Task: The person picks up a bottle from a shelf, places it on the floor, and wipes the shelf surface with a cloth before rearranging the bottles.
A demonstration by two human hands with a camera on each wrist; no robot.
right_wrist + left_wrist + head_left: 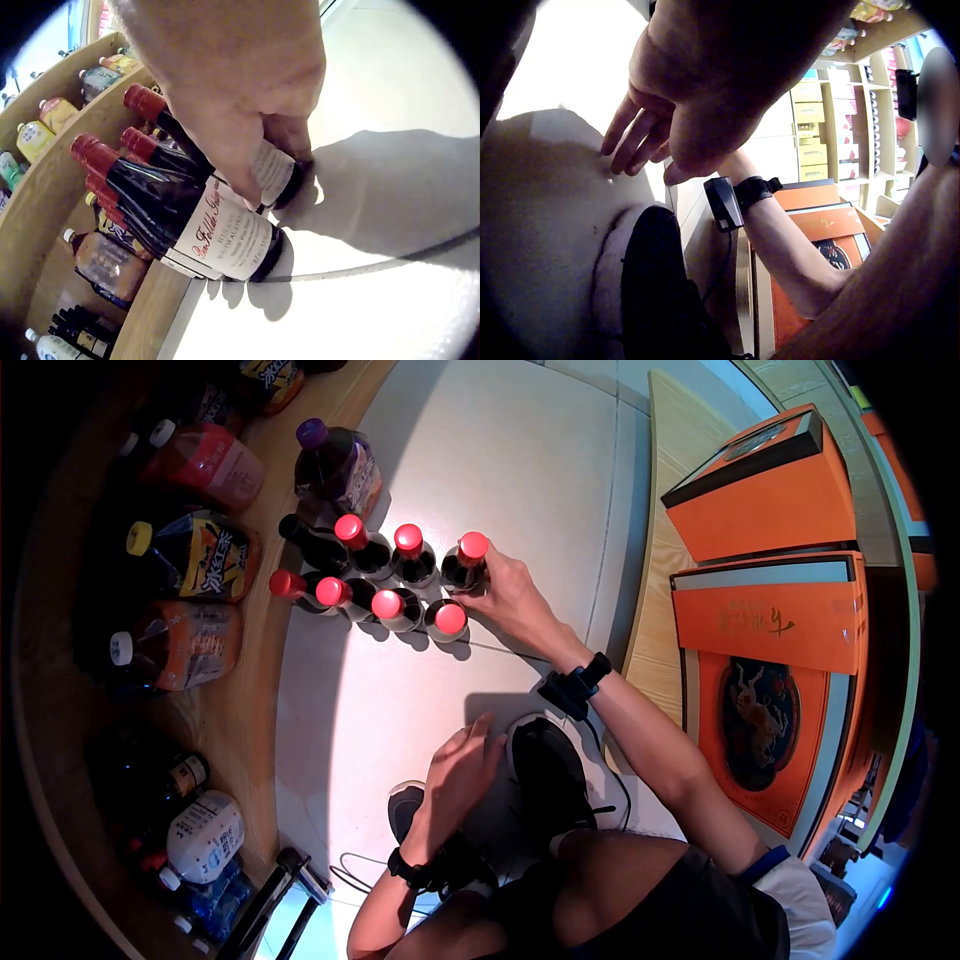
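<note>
The right hand [515, 595] gripped a red-capped bottle [462, 572], its thumb on one side and its fingers round the other. This bottle was near twelve o'clock in the head view, at the end of a cluster on the pale tiled floor [520, 450]; whether its base touched the tiles, I could not tell. The hand came to it from four o'clock, with a black wrist camera [575, 685] strapped behind.

At the gripped bottle's nine o'clock stood a neighbouring bottle [415, 568], just beside it, and toward its six o'clock a nearer bottle [447, 620], both capped in red. Four more red caps showed further toward nine o'clock, along with a black-topped bottle [318, 548]. Beyond these, at eleven o'clock in the head view, was a purple-capped bottle [340, 475]. The right wrist view showed pale labels on the dark bottles.

The left hand [458, 770] was near six o'clock, holding nothing, its fingers loosely extended and slightly apart above the floor. A black shoe [548, 765] lay near it at five o'clock.

At nine o'clock ran a wooden shelf [262, 690] lined with drinks bottles [200, 550]. Orange boxes [720, 615] stood at three o'clock.
</note>
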